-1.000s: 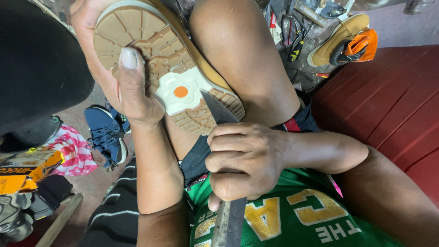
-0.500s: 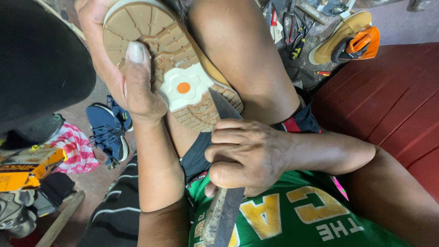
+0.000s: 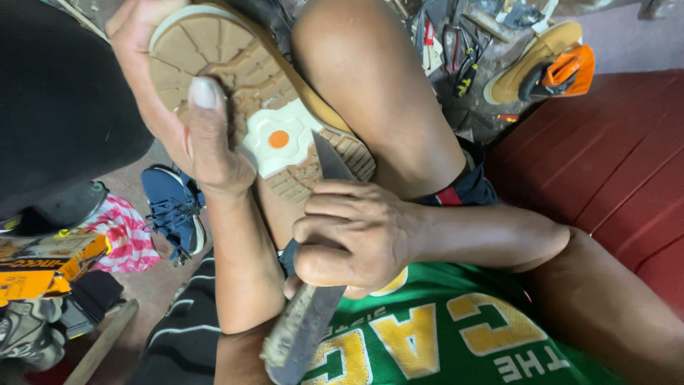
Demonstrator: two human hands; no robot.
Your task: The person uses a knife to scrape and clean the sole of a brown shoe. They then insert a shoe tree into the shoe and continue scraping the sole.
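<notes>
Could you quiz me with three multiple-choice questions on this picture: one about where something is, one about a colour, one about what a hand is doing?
1. Where does the dark blue lace-up sneaker lie?
A. On the floor, below the raised shoe
B. On the red boards
C. On the person's knee

2. What colour is the round dot in the white patch of the tan rubber shoe sole?
A. Green
B. Orange
C. Black

3. What is the right hand doing?
A. Resting open on the shirt
B. Holding scissors
C. Closed around a worn metal knife whose tip meets the sole's edge

Answers:
1. A, since the sneaker shows on the floor left of the left forearm.
2. B, since the dot is plainly orange.
3. C, since the fingers wrap the knife in a firm grip, while the left hand holds the sole with its thumb across the tread.
</notes>
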